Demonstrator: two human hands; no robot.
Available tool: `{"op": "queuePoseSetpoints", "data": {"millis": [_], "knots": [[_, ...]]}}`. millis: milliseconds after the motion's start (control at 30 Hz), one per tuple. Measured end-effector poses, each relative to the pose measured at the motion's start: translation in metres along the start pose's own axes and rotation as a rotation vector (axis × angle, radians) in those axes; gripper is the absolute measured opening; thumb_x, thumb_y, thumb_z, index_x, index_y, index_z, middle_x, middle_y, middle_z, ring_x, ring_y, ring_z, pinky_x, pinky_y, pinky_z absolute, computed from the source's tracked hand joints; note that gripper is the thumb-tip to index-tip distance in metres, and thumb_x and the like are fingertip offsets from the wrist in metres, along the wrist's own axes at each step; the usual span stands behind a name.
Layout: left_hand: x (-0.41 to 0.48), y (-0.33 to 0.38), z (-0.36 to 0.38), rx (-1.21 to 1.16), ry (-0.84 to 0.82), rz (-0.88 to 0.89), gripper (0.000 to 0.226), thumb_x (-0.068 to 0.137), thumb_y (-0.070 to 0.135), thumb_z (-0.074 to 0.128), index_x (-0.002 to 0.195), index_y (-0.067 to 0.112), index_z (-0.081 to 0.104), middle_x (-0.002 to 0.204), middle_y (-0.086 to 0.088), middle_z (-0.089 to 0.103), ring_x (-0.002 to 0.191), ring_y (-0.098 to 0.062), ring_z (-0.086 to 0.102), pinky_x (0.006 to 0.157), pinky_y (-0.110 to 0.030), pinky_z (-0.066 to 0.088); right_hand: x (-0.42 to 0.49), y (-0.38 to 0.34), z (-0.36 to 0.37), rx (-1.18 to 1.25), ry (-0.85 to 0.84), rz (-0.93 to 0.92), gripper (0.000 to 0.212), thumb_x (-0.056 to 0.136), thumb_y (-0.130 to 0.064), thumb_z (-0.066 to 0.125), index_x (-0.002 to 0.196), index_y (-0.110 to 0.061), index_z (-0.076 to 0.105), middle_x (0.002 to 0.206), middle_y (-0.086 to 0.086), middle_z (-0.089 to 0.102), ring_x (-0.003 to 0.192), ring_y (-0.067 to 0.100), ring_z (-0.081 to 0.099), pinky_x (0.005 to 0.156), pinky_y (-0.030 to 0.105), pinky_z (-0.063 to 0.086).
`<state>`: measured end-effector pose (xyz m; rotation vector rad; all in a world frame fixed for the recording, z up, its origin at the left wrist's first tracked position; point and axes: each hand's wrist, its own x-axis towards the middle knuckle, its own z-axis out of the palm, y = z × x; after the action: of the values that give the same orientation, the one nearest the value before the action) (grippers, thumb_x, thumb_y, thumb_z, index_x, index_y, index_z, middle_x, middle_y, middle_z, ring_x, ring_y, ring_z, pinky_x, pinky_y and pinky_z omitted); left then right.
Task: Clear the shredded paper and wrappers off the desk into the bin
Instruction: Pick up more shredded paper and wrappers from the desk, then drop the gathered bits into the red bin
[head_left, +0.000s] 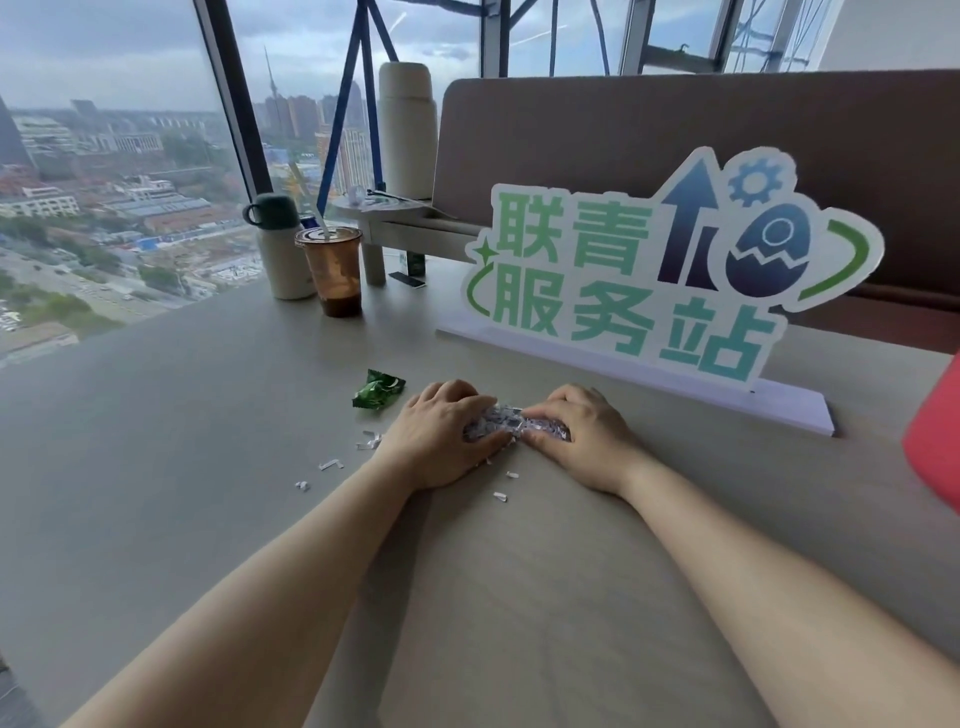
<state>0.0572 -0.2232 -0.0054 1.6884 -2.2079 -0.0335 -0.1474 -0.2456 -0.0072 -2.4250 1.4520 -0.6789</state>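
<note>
Person is leaning over the desk (208, 441) with both hands down on it, squeezing a clump of shredded paper (514, 428) between them. The left hand (441, 431) is curling its fingers over the clump's left end and the right hand (582, 436) is curling over the right end, so both are gripping it from the sides. The clump is resting on the desk, just in front of the sign (649, 270). A green wrapper (377, 389) is lying just beyond the left hand, untouched. Loose shreds (331, 464) are lying left of the left wrist, with a few more on the near side between the wrists. Main risk: the clump is only loose strips that side pressure is holding together, so a lift is likely going to shed bits from the underside, more so if the hands are drifting apart. No bin is showing for certain. A red object (935, 415) is poking in at the right edge, but it is cut off, so cannot tell, and a long carry is going to mean more dropping. The scattered shreds are small and flat, easy to miss and hard to pinch, and a quick sweep could be sending them over the desk edge. The sign is standing close behind the knuckles, so a forward scoop could be knocking it. The iced drink cup (332, 270) is standing well apart, low risk.
</note>
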Motion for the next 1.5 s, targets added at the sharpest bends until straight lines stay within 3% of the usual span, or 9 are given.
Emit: {"op": "queuePoseSetpoints", "data": {"millis": [367, 567, 733, 900, 1200, 1500], "knots": [[-0.003, -0.002, 0.001, -0.081, 0.059, 0.077, 0.043, 0.083, 0.059, 0.054, 0.116, 0.033, 0.062, 0.111, 0.003, 0.055, 0.111, -0.020, 0.050, 0.095, -0.029, 0.040, -0.004, -0.006, -0.003, 0.039, -0.007, -0.011, 0.029, 0.088, -0.038, 0.057, 0.110, -0.022, 0.067, 0.098, 0.000, 0.052, 0.103, 0.018, 0.050, 0.089, 0.026, 0.038], [-0.006, 0.003, -0.003, -0.088, 0.047, 0.067, 0.039, 0.085, 0.058, 0.053, 0.114, 0.034, 0.062, 0.110, 0.002, 0.056, 0.107, -0.021, 0.054, 0.087, -0.028, 0.044, -0.008, -0.013, -0.006, 0.034, -0.022, -0.012, 0.024, 0.090, -0.033, 0.056, 0.106, -0.020, 0.067, 0.094, -0.005, 0.047, 0.095, 0.022, 0.055, 0.084, 0.031, 0.044], [-0.009, 0.008, -0.006, -0.119, 0.050, 0.036, 0.035, 0.085, 0.052, 0.057, 0.111, 0.029, 0.065, 0.110, 0.001, 0.057, 0.102, -0.022, 0.058, 0.081, -0.029, 0.046, -0.012, -0.019, -0.010, 0.027, -0.037, 0.007, 0.020, 0.091, -0.026, 0.055, 0.102, -0.014, 0.066, 0.095, 0.004, 0.053, 0.096, 0.024, 0.055, 0.084, 0.033, 0.044], [-0.013, 0.013, -0.009, -0.146, 0.010, 0.033, 0.034, 0.086, 0.047, 0.058, 0.108, 0.023, 0.065, 0.108, -0.002, 0.058, 0.099, -0.026, 0.059, 0.079, -0.032, 0.048, -0.014, -0.020, -0.016, 0.034, -0.069, 0.019, 0.019, 0.091, -0.021, 0.057, 0.100, -0.009, 0.067, 0.088, -0.001, 0.046, 0.090, 0.023, 0.055, 0.079, 0.026, 0.039], [-0.018, 0.039, -0.029, -0.179, 0.041, 0.091, 0.032, 0.088, 0.040, 0.059, 0.105, 0.014, 0.067, 0.102, -0.007, 0.059, 0.088, -0.029, 0.059, 0.072, -0.029, 0.045, -0.035, -0.024, -0.060, 0.059, 0.025, 0.081, 0.019, 0.090, -0.022, 0.058, 0.097, -0.008, 0.068, 0.099, 0.008, 0.061, 0.091, 0.020, 0.056, 0.074, 0.022, 0.034], [-0.009, 0.095, -0.058, -0.216, 0.097, 0.166, 0.031, 0.089, 0.039, 0.058, 0.095, 0.009, 0.066, 0.097, -0.010, 0.057, 0.084, -0.028, 0.057, 0.072, -0.031, 0.045, -0.071, -0.028, -0.122, 0.009, 0.074, 0.092, 0.019, 0.090, -0.025, 0.058, 0.097, -0.010, 0.068, 0.091, -0.002, 0.055, 0.085, 0.013, 0.050, 0.074, 0.024, 0.035]]}}
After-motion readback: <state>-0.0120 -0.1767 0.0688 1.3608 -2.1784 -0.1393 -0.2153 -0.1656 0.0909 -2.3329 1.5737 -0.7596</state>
